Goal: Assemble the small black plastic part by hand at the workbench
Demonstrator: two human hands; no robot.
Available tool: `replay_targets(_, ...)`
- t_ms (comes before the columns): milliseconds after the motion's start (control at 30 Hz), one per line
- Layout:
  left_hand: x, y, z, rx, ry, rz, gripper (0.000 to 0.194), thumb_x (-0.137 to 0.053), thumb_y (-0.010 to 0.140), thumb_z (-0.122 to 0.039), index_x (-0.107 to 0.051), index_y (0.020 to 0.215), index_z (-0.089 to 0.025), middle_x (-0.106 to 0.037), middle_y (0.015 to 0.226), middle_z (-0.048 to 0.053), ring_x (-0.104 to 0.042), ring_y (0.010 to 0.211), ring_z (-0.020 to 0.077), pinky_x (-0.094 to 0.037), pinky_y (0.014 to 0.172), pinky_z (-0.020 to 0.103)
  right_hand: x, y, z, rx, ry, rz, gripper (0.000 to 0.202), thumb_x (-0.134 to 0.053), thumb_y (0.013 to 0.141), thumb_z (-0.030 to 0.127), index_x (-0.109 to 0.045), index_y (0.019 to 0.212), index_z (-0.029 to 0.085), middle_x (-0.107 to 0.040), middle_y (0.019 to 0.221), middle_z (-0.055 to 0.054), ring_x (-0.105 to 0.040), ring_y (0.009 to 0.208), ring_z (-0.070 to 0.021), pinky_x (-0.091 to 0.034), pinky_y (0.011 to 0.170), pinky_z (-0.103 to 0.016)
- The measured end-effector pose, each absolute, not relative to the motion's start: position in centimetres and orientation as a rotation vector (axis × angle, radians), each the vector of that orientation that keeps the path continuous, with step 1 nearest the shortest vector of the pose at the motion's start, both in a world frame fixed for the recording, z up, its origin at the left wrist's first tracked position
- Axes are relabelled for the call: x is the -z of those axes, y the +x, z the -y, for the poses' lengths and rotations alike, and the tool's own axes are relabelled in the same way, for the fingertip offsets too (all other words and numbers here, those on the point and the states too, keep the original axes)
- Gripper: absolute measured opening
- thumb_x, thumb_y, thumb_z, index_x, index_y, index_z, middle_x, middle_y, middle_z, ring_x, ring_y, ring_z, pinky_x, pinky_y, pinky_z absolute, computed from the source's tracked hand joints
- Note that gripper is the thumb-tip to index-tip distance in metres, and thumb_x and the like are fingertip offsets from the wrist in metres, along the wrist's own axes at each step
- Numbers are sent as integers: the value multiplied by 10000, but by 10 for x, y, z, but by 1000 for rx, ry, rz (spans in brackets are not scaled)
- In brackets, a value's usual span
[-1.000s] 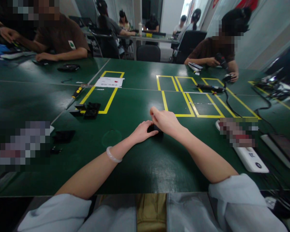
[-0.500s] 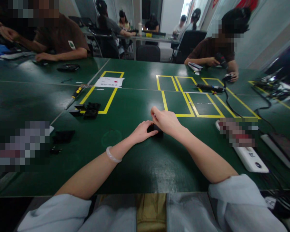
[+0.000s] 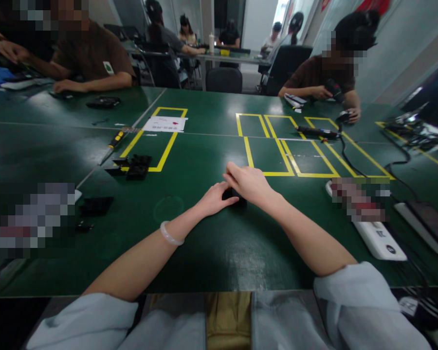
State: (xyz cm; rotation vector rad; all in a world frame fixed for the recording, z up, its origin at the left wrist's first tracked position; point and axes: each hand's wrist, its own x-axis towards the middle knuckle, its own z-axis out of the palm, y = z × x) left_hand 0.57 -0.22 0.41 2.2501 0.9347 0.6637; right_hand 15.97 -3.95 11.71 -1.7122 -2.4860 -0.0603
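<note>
A small black object [image 3: 240,201], mostly covered by my hands, sits on the green table [image 3: 211,257]. My left hand [image 3: 215,198] holds it from the left, thumb on the near side and fingers on the far side. Above it, my right hand [image 3: 248,183] is closed with its fingers curled; whatever they pinch is hidden. To the left lie a cluster of black parts [image 3: 138,166], a flat black piece [image 3: 96,205] and a tiny black bit [image 3: 83,226].
A yellow-handled screwdriver [image 3: 117,138] and a paper label [image 3: 165,124] lie at the left. On the right are a white device [image 3: 377,238], a black electric screwdriver [image 3: 317,132] and cables. Yellow tape [image 3: 277,173] marks the table. Co-workers sit across.
My right hand has shifted slightly left and down over the black object. My left hand stays in place around it.
</note>
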Motion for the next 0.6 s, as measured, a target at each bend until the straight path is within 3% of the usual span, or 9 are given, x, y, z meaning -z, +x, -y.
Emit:
replay_targets(200,-4,6,2,-641,2263,-960,427,-664,921,-505,-630,1209,-191,-697,1201,108,-643,1109,320,-499,986,484,-113,161,36,82,-1765,2444,305,-305,1057,321,-548,1204,209,-760,898,-51,-691,763,-197,-244,573,-294)
replay_targets(433,-2,5,2,-643,2270,-954,387,-675,916,-487,-644,1155,-184,-696,1202,110,-643,1111,320,-499,992,490,-113,165,39,66,-1700,2427,267,-339,1018,255,-557,1165,207,-763,1000,-38,-681,796,-171,-255,583,-297)
replay_targets(600,-2,5,1,-651,2263,-946,424,-671,919,-485,-624,1214,-184,-690,1241,115,-638,1143,328,-493,1011,494,-112,161,38,134,-1729,2434,322,-309,1063,374,-572,1142,206,-766,961,-51,-695,805,-197,-247,588,-301)
